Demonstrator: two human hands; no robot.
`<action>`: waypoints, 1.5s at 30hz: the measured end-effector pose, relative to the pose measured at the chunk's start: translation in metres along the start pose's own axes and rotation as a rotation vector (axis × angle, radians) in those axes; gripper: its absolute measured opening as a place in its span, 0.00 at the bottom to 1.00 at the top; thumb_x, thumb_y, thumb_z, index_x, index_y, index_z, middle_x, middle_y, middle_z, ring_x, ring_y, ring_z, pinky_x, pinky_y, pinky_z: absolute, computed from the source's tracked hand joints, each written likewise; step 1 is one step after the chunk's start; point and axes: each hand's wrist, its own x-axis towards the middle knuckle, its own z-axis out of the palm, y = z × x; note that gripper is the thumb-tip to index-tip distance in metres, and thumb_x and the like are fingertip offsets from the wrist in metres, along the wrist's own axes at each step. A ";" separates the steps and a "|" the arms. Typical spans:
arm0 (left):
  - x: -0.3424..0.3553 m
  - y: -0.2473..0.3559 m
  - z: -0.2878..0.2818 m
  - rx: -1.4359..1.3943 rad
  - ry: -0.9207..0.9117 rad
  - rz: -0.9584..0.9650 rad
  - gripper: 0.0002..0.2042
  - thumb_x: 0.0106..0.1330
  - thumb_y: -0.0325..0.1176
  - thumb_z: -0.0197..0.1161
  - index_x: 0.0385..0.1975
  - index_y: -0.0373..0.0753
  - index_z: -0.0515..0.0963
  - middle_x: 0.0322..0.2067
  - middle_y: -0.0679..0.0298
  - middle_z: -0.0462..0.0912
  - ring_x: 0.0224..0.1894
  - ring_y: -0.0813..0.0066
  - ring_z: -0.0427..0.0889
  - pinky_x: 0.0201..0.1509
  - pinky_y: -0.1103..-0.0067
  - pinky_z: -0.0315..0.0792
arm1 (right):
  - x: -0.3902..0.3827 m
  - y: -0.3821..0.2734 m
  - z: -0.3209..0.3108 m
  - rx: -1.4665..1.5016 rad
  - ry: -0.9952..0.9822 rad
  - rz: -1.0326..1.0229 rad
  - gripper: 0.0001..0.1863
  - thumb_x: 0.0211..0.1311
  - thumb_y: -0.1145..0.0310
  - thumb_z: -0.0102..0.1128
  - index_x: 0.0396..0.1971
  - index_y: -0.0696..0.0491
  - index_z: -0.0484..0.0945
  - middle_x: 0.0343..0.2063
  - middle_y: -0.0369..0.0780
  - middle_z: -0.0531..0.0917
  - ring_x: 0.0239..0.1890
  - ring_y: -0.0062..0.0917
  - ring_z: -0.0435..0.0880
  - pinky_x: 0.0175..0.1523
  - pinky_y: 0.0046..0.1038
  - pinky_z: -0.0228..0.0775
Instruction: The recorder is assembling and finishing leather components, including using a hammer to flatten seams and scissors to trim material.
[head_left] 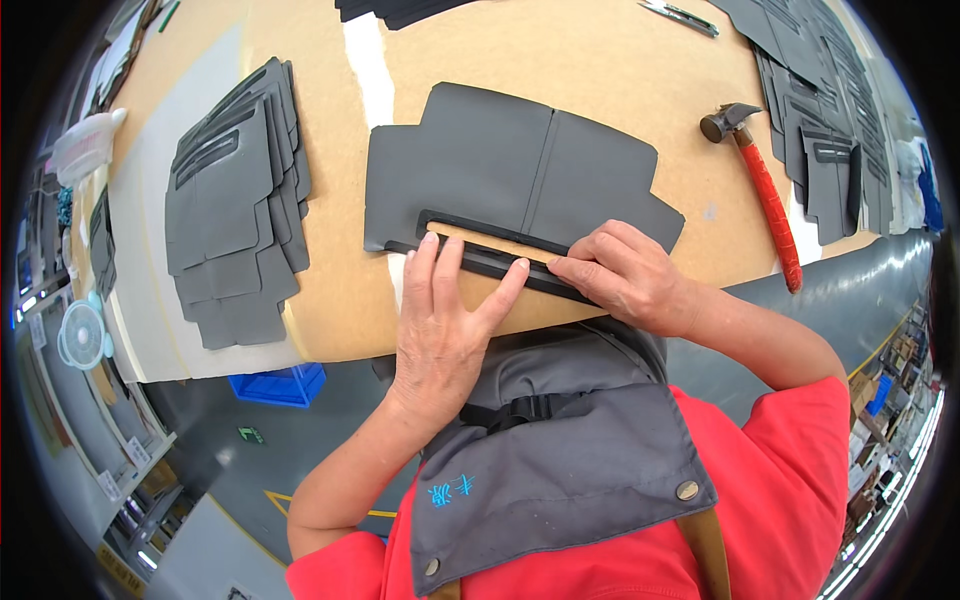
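Note:
A dark grey panel (600, 170) with stepped corners and a central seam lies flat near the table's front edge. A black-bordered slot (480, 227) runs along its lower part, tan showing inside. My left hand (447, 320) has its fingers stretched apart, tips resting on the dark strip (545, 282) below the slot. On the right end of that strip, my right hand (625, 280) is closed, thumb and curled fingers gripping along the edge.
Stacks of grey panels lie left (225, 220) and right (820, 100). A red-handled hammer (760, 190) and a metal tool (680, 18) are on the table (340, 330). Beyond it are a small fan (85, 330) and a blue bin (280, 385) below.

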 end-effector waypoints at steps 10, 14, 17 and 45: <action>-0.004 0.024 0.016 -0.050 0.129 0.071 0.26 0.60 0.25 0.64 0.62 0.33 0.77 0.55 0.60 0.76 0.58 0.64 0.77 0.63 0.70 0.72 | 0.007 0.000 -0.004 -0.058 -0.014 -0.094 0.21 0.48 0.75 0.64 0.46 0.59 0.82 0.36 0.39 0.79 0.37 0.30 0.80 0.44 0.31 0.76; -0.002 0.029 0.011 -0.061 0.072 0.030 0.27 0.60 0.25 0.63 0.63 0.32 0.76 0.58 0.58 0.74 0.61 0.64 0.75 0.63 0.71 0.72 | 0.007 0.002 -0.004 -0.085 -0.009 -0.145 0.20 0.49 0.75 0.64 0.46 0.59 0.82 0.37 0.39 0.79 0.38 0.30 0.79 0.43 0.31 0.75; -0.003 0.030 0.014 -0.030 0.066 0.029 0.27 0.61 0.24 0.63 0.64 0.33 0.75 0.59 0.57 0.73 0.62 0.63 0.74 0.64 0.71 0.72 | 0.005 0.002 -0.005 -0.023 -0.007 -0.106 0.20 0.51 0.74 0.63 0.47 0.59 0.84 0.38 0.40 0.79 0.36 0.31 0.79 0.39 0.30 0.75; 0.001 0.050 0.018 -0.103 0.055 0.067 0.28 0.62 0.21 0.61 0.66 0.37 0.75 0.60 0.53 0.74 0.65 0.56 0.74 0.68 0.66 0.72 | -0.022 0.002 -0.010 0.057 0.072 0.112 0.18 0.50 0.75 0.68 0.44 0.53 0.86 0.34 0.34 0.80 0.36 0.28 0.78 0.41 0.29 0.70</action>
